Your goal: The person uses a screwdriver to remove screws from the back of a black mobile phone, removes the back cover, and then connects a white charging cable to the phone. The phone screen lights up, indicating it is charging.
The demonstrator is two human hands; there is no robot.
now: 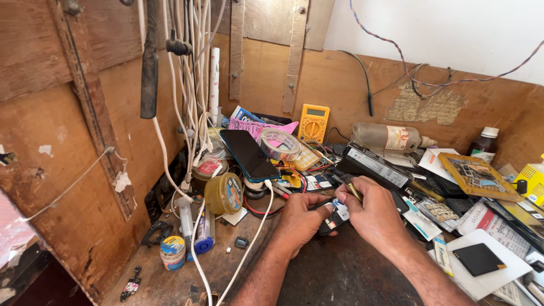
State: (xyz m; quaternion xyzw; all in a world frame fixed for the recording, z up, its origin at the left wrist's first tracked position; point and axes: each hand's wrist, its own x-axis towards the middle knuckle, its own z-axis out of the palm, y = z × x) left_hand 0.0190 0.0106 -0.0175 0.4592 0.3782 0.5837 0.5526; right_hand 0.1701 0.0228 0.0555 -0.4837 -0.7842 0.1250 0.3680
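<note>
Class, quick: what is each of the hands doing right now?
Left hand: closed on the small dark opened phone.
Right hand: closed around a thin yellow-handled tool, tip at that phone.

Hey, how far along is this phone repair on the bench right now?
Done: the small dark phone seems opened. In hand: the left hand steadies it while the right hand works a yellow-handled tool on it. Left: it is not yet closed up.

A yellow multimeter (313, 122), a black smartphone (249, 154) and white cables (187, 68) against brown wooden boards (68, 170).
</note>
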